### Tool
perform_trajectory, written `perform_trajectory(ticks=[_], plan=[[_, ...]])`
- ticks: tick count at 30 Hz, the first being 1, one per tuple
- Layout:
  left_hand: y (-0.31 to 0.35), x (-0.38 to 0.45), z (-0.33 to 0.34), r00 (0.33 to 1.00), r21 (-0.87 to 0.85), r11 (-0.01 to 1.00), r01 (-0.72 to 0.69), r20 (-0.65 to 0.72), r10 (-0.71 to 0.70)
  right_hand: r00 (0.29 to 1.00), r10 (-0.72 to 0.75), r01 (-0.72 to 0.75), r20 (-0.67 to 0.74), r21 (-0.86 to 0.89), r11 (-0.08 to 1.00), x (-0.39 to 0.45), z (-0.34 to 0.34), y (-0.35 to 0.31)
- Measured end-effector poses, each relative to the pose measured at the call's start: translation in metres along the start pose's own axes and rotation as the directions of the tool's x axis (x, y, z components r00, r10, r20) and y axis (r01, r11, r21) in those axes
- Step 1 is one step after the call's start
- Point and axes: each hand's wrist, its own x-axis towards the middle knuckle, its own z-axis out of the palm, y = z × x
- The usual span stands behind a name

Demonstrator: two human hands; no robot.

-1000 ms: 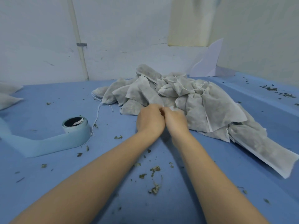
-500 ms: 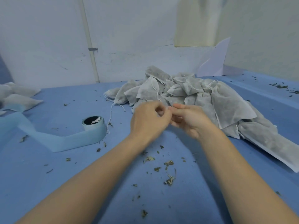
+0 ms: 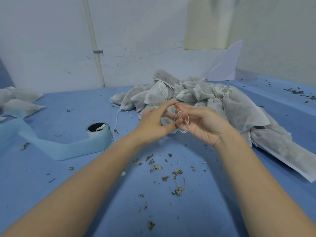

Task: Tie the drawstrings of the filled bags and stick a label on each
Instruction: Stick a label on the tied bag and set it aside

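We see a thin white drawstring (image 3: 186, 122) looped around the curled fingers of our right hand (image 3: 203, 124), at the centre of the view. Our left hand (image 3: 153, 124) meets the right one fingertip to fingertip, its thumb and forefinger pinching the same string. Which bag the string belongs to is hidden behind the hands.

Just beyond the hands, from 12 to 3 o'clock, lies a heap of filled grey mesh bags (image 3: 196, 96), their white strings trailing loose; one string runs off the pile's left edge toward 10 o'clock. The heap rests on the blue counter (image 3: 196, 211).

At 9 o'clock of the hands stands a roll of pale blue label tape (image 3: 99, 132), upright on its edge, with a long strip unwound toward the left edge of the view. Farther out at 9 to 10 o'clock lie a few more filled bags (image 3: 18, 104), well apart from the heap.

Dried leaf crumbs (image 3: 171, 170) are scattered on the counter at 6 o'clock, between our forearms.
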Motion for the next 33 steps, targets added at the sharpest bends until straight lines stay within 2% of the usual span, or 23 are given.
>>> perform_trajectory(ticks=[8,11,14,16,18,20,21,23,24,25,26,27,28,29,30,31,32,33], plan=[[-0.010,0.001,0.004,0.998,0.177,0.984,-0.024,-0.048,0.033,0.998,-0.059,0.059,-0.010,0.050,0.997,-0.005,0.001,-0.002],[-0.016,0.003,0.012,0.999,0.311,0.950,-0.040,0.016,0.037,0.995,-0.096,0.094,0.011,0.136,0.986,-0.008,0.004,-0.005],[-0.020,0.002,0.024,0.995,0.371,0.923,-0.102,0.061,0.085,0.992,-0.127,0.126,-0.009,0.169,0.978,-0.012,0.003,-0.009],[-0.025,0.002,0.029,0.989,0.432,0.890,-0.149,0.043,0.144,0.988,-0.149,0.156,-0.048,0.211,0.965,-0.013,0.002,-0.012],[-0.029,0.002,0.026,0.983,0.442,0.879,-0.179,0.037,0.181,0.982,-0.154,0.182,-0.106,0.344,0.921,-0.011,-0.006,-0.016],[-0.029,0.002,0.016,0.986,0.376,0.913,-0.159,0.014,0.166,0.956,-0.089,0.213,-0.280,0.451,0.867,-0.007,-0.015,-0.019],[-0.027,0.002,0.011,0.990,0.360,0.923,-0.137,0.006,0.144,0.919,-0.035,0.227,-0.392,0.457,0.860,-0.003,-0.021,-0.019],[-0.022,0.002,0.002,0.992,0.407,0.905,-0.123,0.018,0.127,0.816,-0.006,0.228,-0.578,0.312,0.922,0.003,-0.031,-0.014],[-0.020,0.002,-0.001,0.990,0.440,0.887,-0.141,0.035,0.139,0.768,-0.052,0.185,-0.638,0.144,0.972,0.005,-0.034,-0.011],[-0.016,0.003,-0.003,0.986,0.468,0.868,-0.164,0.054,0.158,0.725,-0.143,0.095,-0.674,-0.108,0.990,0.006,-0.037,-0.007],[-0.011,0.003,-0.005,0.982,0.503,0.843,-0.189,0.072,0.177,0.689,-0.269,-0.048,-0.673,-0.412,0.910,0.006,-0.040,-0.004],[-0.006,0.003,-0.007,0.977,0.558,0.802,-0.212,0.091,0.195,0.675,-0.395,-0.202,-0.623,-0.671,0.714,0.005,-0.042,-0.002],[-0.001,0.004,-0.009,0.972,0.630,0.741,-0.232,0.112,0.209,0.685,-0.495,-0.318,-0.535,-0.830,0.458,0.004,-0.042,-0.001],[0.003,0.006,-0.010,0.968,0.710,0.661,-0.243,0.134,0.211,0.701,-0.561,-0.387,-0.440,-0.896,0.218,0.004,-0.039,0.000],[0.008,0.006,-0.010,0.965,0.770,0.586,-0.251,0.154,0.211,0.716,-0.610,-0.403,-0.339,-0.914,0.035,0.004,-0.033,0.002],[0.013,0.006,-0.011,0.964,0.808,0.532,-0.255,0.169,0.205,0.735,-0.631,-0.362,-0.247,-0.930,-0.058,0.004,-0.026,0.005],[0.018,0.006,-0.011,0.964,0.825,0.506,-0.252,0.171,0.201,0.761,-0.621,-0.277,-0.188,-0.960,-0.048,0.006,-0.020,0.008],[0.023,0.006,-0.011,0.970,0.836,0.497,-0.234,0.164,0.181,0.795,-0.580,-0.162,-0.181,-0.983,0.085,0.008,-0.014,0.012]])
